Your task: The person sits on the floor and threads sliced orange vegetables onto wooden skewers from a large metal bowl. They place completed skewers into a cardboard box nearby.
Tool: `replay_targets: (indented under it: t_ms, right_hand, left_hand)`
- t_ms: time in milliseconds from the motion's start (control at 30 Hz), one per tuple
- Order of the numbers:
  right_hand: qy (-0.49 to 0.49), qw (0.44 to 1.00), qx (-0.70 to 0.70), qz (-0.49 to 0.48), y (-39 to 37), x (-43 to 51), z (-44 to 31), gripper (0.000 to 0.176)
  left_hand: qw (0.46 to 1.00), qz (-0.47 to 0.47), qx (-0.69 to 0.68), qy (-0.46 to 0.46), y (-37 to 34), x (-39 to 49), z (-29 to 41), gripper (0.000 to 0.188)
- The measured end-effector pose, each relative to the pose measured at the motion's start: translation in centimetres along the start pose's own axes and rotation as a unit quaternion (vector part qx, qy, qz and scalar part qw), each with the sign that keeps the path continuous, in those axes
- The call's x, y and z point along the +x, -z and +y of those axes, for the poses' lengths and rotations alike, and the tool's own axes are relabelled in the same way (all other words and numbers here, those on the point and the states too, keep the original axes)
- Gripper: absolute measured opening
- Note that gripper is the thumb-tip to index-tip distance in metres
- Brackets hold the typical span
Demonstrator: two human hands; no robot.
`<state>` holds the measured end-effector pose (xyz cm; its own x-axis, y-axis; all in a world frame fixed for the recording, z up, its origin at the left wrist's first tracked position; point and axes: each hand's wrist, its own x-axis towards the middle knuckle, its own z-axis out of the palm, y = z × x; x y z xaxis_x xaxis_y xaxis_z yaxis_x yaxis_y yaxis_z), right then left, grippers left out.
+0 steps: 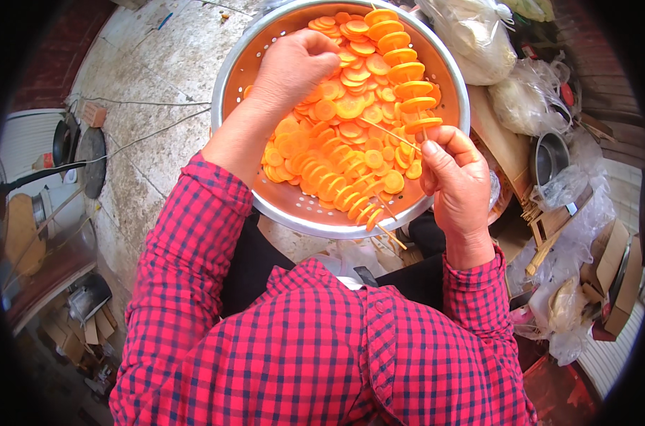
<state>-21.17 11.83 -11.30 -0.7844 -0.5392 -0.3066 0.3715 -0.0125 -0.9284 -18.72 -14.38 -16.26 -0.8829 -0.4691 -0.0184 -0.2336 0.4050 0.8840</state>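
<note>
A large metal colander [236, 96] with a pale rim stands before me, heaped with round carrot slices [349, 106]. My right hand [458, 175] grips the lower end of a thin wooden skewer threaded with spaced carrot slices [406, 72], which reaches up across the colander's right side. A second bare stick [391, 134] runs from its fingers toward the left, over the heap. Over the upper left of the heap is my left hand [301, 64], thumb and fingers bent together; whether a slice is between them is hidden. Threaded carrot slices [349, 199] lie at the lower side, with stick ends over the rim.
Filled plastic bags [471, 40], a metal bowl [550, 157], wooden sticks [546, 250] and cardboard [615, 277] crowd the right. Cables [157, 103] cross the concrete floor [146, 64] at left, near a brick [94, 114] and a dark round lid [94, 162].
</note>
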Motion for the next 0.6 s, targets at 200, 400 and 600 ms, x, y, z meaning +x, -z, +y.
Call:
replay_targets:
  t_ms: [200, 400, 600]
  right_hand:
    - [-0.003, 1.0, 0.016, 0.006, 0.6, -0.2, -0.3, 0.013]
    - [0.002, 1.0, 0.027, 0.003, 1.0, -0.4, -0.3, 0.012]
    - [-0.01, 1.0, 0.007, 0.019, 0.6, -0.7, -0.6, 0.015]
  left_hand:
    - [0.984, 0.01, 0.18, 0.012, -1.5, 0.4, 0.5, 0.021]
    - [0.964, 0.024, 0.265, 0.024, -1.1, 1.0, -0.3, 0.021]
    - [0.948, 0.013, 0.315, -0.036, -2.7, -0.3, 0.6, 0.026]
